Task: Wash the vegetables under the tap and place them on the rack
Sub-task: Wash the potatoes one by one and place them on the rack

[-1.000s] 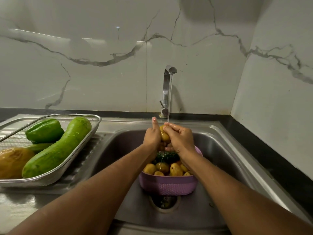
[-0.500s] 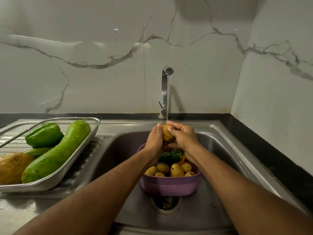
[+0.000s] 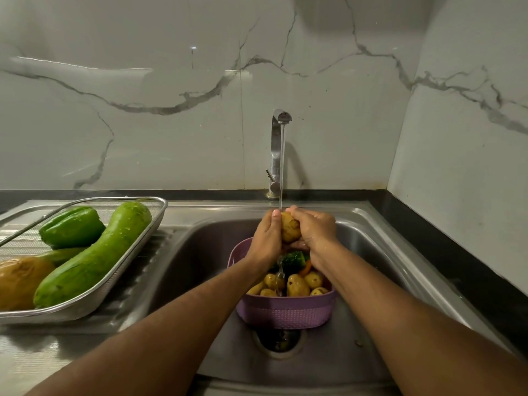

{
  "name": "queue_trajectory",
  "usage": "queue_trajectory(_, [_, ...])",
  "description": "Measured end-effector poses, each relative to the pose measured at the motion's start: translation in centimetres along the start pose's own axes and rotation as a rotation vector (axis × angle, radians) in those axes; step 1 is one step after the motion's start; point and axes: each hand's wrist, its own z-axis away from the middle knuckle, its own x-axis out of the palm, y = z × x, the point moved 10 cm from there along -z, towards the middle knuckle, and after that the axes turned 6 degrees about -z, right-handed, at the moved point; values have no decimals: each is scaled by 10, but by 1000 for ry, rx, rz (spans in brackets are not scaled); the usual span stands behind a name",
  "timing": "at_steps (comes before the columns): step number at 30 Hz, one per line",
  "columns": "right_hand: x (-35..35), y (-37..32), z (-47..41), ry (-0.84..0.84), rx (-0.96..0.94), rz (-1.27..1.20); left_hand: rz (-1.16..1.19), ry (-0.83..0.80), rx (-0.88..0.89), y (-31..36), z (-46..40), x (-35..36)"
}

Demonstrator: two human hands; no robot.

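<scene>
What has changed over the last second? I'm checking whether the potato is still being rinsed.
Little: both hands, left and right, still hold the potato under the tap's stream, turning it slightly between the fingers. The purple basket and the rack with its vegetables stayed put.

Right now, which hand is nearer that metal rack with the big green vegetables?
The left. The left hand holds the potato on the side facing the rack, across the sink's edge from it. The right hand grips the potato's far side, further away.

Home kitchen: steel sink [image 3: 371, 230], tap [image 3: 276, 155], marble-look wall tiles [image 3: 143, 110], drainer rack [image 3: 120, 287].
</scene>
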Motion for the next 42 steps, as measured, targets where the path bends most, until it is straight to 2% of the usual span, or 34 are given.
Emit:
queue_trajectory(6, [13, 2, 2, -154, 54, -26, 46, 68, -44, 2, 1, -8])
queue_trajectory(11, [6, 0, 4, -36, -53, 48, -64, 65, 4, 10, 2, -7])
queue_trajectory(15, [-6, -2, 0, 89, -45, 69, -118, 53, 18, 10, 3, -2])
queue_trajectory(23, [15, 5, 1, -227, 93, -33, 79, 109, -160, -9, -2, -15])
queue_trajectory(25, [19, 3, 2, -256, 93, -84, 148, 120, -198, -9, -2, -19])
queue_trajectory(28, [15, 2, 0, -200, 72, -91, 125, 79, -167, -3, -3, -18])
queue_trajectory(33, [-2, 6, -5, -91, 104, -68, 13, -122, -117, 6, 2, 2])
queue_trajectory(36, [-7, 9, -5, -83, 137, -77, 42, -196, -128, 5, 4, 6])
queue_trajectory(39, [-6, 7, -5, -104, 119, -38, -39, -127, -113, 0, -1, 2])
queue_trajectory(42, [-5, 2, -4, -113, 50, 40, -10, -24, -136, -4, -2, 1])
